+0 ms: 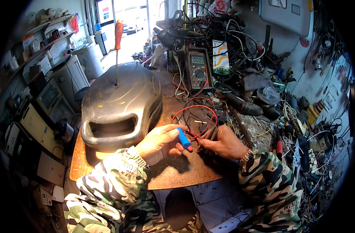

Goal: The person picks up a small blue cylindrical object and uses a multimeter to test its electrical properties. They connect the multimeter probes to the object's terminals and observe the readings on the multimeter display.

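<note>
Between the thumb and fingers of my left hand (162, 141) is a small blue cylindrical battery cell (183, 137), held tilted. Something red (190, 149) shows at its lower end, perhaps a test probe tip. Just to the right, my right hand (226, 143) pinches a dark slim piece (214, 133), which looks like a test probe; my fingers partly cover it. Red and black test leads (195, 106) loop behind both hands. They run toward a multimeter (199, 70) that leans upright at the back, its display lit.
A large dark moulded shell (121, 97) with a handle opening covers the table's left. A screwdriver (118, 35) with an orange handle stands upright in it. Tangled cables (228, 29) pile up behind the meter. Tools and scrap parts (313, 159) crowd the right side of the wooden table (173, 176).
</note>
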### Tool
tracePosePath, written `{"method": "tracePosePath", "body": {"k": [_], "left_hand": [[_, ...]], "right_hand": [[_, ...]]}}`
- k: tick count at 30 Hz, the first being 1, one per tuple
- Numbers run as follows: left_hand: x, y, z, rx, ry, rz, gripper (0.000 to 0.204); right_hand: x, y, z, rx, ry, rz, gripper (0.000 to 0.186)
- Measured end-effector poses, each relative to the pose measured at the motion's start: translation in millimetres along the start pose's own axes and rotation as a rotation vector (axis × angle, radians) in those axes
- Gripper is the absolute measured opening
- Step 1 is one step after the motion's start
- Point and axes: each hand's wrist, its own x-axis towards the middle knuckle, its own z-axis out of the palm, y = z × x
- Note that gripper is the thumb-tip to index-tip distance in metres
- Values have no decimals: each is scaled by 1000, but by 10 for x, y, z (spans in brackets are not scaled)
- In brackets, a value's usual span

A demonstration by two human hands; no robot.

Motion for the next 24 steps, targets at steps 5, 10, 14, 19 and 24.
{"method": "tracePosePath", "body": {"k": [5,10,14,19,24], "left_hand": [[32,-46,-71,-253,74,-97,38],[46,-67,-118,-378,20,-124,37],[48,-75,-150,-361,40,-138,38],[52,-72,-133,-321,55,-128,39],[13,-25,-12,-125,60,-50,37]], "right_hand": [[-2,-11,-16,13,-35,52,22],[14,11,7,0,-3,0,24],[13,17,13,16,9,-9,24],[0,-19,4,23,-1,-5,23],[-12,-42,4,43,-22,21,23]]}}
